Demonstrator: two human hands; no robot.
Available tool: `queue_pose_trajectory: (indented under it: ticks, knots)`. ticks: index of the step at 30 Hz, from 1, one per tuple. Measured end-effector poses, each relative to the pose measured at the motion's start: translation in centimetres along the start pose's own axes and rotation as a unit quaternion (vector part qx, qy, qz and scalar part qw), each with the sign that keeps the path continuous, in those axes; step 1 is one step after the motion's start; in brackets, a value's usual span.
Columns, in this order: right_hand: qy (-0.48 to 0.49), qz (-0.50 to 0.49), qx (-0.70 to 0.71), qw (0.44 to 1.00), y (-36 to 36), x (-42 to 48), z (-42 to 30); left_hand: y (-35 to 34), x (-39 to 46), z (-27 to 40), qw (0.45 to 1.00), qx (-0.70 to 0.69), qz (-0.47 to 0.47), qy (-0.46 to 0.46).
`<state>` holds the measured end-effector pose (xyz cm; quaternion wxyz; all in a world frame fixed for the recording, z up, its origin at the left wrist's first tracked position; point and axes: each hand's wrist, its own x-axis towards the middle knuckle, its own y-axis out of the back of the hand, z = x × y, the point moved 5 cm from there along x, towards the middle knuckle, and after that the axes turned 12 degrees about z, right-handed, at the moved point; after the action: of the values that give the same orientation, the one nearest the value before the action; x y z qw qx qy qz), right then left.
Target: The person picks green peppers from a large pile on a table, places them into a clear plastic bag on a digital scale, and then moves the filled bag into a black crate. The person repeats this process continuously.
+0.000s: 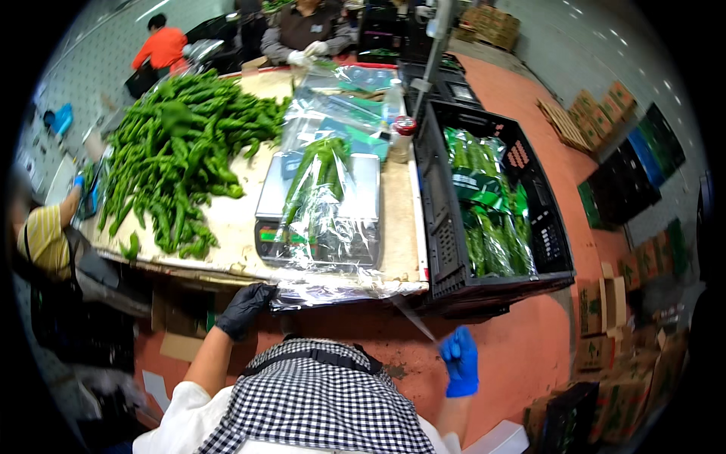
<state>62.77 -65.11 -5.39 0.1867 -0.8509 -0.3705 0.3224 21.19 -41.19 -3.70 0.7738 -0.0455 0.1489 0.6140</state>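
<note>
Black-gloved, my left hand [247,311] is at the table's front edge, gripping the left end of a clear plastic bag [332,289]. The bag lies across a digital scale [366,196]. Inside its far part are long green peppers [320,170], resting on the scale's metal plate. My right hand [460,363], in a blue glove, is closed at the lower right, off the table. A thin clear strip [417,322] runs taut from the bag's right corner to its fingers. Whether the strip is still joined to the bag is hard to see.
Loose green peppers [181,153] are heaped on the table's left. A black crate [488,278] holding bagged peppers [493,227] stands at the right. Near the scale are a red-lidded jar [403,136] and a plastic bottle [392,102]. Other people work across and left of the table.
</note>
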Motion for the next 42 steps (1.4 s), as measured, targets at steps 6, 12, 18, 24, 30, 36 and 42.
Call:
queue_pose_trajectory:
  ticks: [6,12,18,24,30,36,42]
  knots:
    - [0.121,0.106,-0.842,0.514,11.9,-4.8,0.3,2.2,1.8,-0.1,0.945,0.205,0.163,-0.195]
    - [0.463,-0.046,-0.645,0.607,-7.7,5.4,-0.8,-3.7,3.8,3.9,0.724,0.359,0.149,-0.569]
    - [0.665,-0.245,-0.585,0.395,-21.6,9.2,1.4,-5.6,5.2,4.5,0.652,0.437,0.076,-0.615]
    - [0.527,-0.305,-0.562,0.559,-23.3,10.7,1.9,-0.8,7.0,4.4,0.935,0.063,-0.043,-0.345]
    - [0.284,-0.296,-0.362,0.837,-24.7,14.2,2.1,-1.9,10.3,5.7,0.949,-0.184,0.066,-0.247]
    - [0.355,0.101,-0.512,0.775,-26.9,20.6,6.6,-2.0,19.5,5.8,0.952,0.095,0.27,-0.104]
    - [0.602,0.205,-0.584,0.504,-31.4,15.9,4.9,-1.2,18.9,9.4,0.85,0.305,0.231,-0.363]
